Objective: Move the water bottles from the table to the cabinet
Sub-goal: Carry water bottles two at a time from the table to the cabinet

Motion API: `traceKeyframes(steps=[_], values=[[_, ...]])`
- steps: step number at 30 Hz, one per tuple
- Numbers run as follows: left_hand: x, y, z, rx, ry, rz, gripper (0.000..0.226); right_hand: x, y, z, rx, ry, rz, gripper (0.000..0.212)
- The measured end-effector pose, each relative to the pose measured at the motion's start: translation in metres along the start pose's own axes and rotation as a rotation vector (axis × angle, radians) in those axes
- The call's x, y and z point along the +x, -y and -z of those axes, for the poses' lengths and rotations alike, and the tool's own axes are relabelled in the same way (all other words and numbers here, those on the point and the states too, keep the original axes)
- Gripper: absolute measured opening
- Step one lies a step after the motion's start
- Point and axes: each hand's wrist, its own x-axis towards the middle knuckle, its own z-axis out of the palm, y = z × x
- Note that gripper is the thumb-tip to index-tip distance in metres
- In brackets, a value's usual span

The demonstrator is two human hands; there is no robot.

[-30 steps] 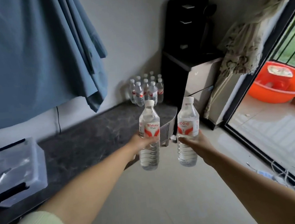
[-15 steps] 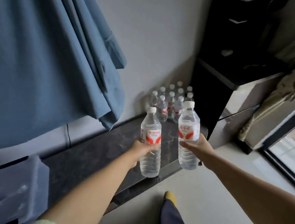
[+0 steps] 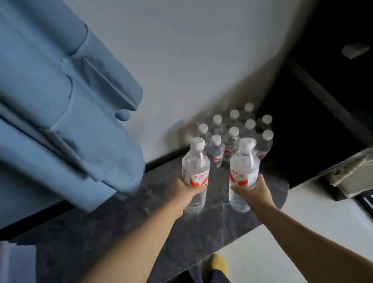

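My left hand [image 3: 187, 191] grips a clear water bottle [image 3: 195, 166] with a white cap and red label around its middle. My right hand [image 3: 254, 190] holds a second, matching water bottle [image 3: 244, 167] the same way. Both bottles are upright and held above the dark marble-patterned cabinet top [image 3: 126, 232]. Just beyond them, against the wall, stands a cluster of several more bottles [image 3: 233, 133] on that same surface.
A blue curtain [image 3: 44, 106] hangs at the left over the surface's back edge. A translucent plastic box [image 3: 9, 278] sits at the near left. A black appliance [image 3: 342, 91] stands at the right. Pale floor and my foot in a yellow slipper [image 3: 219, 262] lie below.
I have stepped closer to the dark surface. Both held bottles moved forward from over the floor to over the surface, near the bottle cluster.
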Motion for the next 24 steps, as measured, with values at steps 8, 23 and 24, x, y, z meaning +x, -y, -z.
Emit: traceKeyframes(steps=[8,23,24], values=[[0.119,0.03,-0.032,-0.096,-0.067,-0.012,0.059,0.095,-0.031,-0.064,0.103,-0.194,-0.173,0.064],[0.195,0.079,-0.066,-0.073,-0.239,-0.174,0.062,0.161,-0.074,-0.118,0.173,-0.42,-0.219,0.072],[0.197,0.081,-0.066,-0.057,-0.227,-0.172,0.061,0.162,-0.075,-0.118,0.17,-0.411,-0.221,0.075]])
